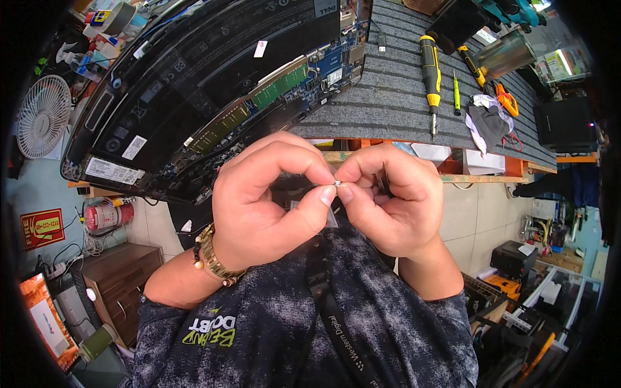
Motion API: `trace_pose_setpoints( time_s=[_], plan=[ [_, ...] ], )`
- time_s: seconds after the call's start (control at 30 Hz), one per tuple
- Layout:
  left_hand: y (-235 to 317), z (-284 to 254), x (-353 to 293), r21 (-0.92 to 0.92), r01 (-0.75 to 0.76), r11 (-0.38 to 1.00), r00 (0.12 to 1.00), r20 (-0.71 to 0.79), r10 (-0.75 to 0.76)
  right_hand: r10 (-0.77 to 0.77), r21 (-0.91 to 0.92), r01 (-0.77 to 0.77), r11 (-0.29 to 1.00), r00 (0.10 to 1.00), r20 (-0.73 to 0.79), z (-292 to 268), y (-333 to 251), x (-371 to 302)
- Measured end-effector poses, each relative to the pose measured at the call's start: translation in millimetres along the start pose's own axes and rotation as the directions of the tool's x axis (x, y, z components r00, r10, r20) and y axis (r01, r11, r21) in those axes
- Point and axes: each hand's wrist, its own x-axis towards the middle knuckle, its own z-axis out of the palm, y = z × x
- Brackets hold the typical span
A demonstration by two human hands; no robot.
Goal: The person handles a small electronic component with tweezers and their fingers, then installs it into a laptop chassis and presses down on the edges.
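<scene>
In front of my chest, my left hand (pixel 268 200) and my right hand (pixel 394 200) meet at the fingertips. Each pinches with thumb and forefinger at a tiny whitish, silvery piece (pixel 337 183), too small to name. Beyond my left hand lies an opened laptop (pixel 97 139), its bottom cover off. Its wide black battery (pixel 207 71) shows, along with a green memory module (pixel 279 87) and a blue circuit board (pixel 328 63). Neither hand touches the laptop.
On the striped grey mat (pixel 394 84) lie a yellow-black screwdriver (pixel 431 74), a slim green screwdriver (pixel 457 94), orange-handled pliers (pixel 506 100) and a crumpled cloth (pixel 488 124). A white fan (pixel 44 116) stands at far left. Below it are a red fire extinguisher (pixel 108 216) and a wooden cabinet (pixel 123 284).
</scene>
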Motion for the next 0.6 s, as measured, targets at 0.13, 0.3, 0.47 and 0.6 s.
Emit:
trace_pose_setpoints(
  time_s=[0.13,0.3,0.47,0.6],
  plan=[
    [1.0,0.8,-0.3,-0.009,0.01,1.0,1.0,-0.012,-0.01,0.031,0.062,-0.031,0.998,1.0,-0.002,1.7,0.1,-1.0],
    [0.8,3.2,-0.9,-0.209,0.098,0.973,0.995,0.041,-0.091,0.055,0.109,-0.052,0.993,0.998,-0.022,2.9,-1.8,-1.2],
    [1.1,3.3,-3.7,-0.25,0.114,0.961,0.992,0.076,-0.098,0.038,0.098,-0.036,0.995,0.999,-0.02,1.1,-3.2,-1.3],
    [-0.1,6.1,-4.8,-0.248,0.103,0.963,0.994,0.049,-0.094,0.045,0.125,-0.041,0.991,0.999,-0.025,1.6,-3.0,-1.2]
  ],
)
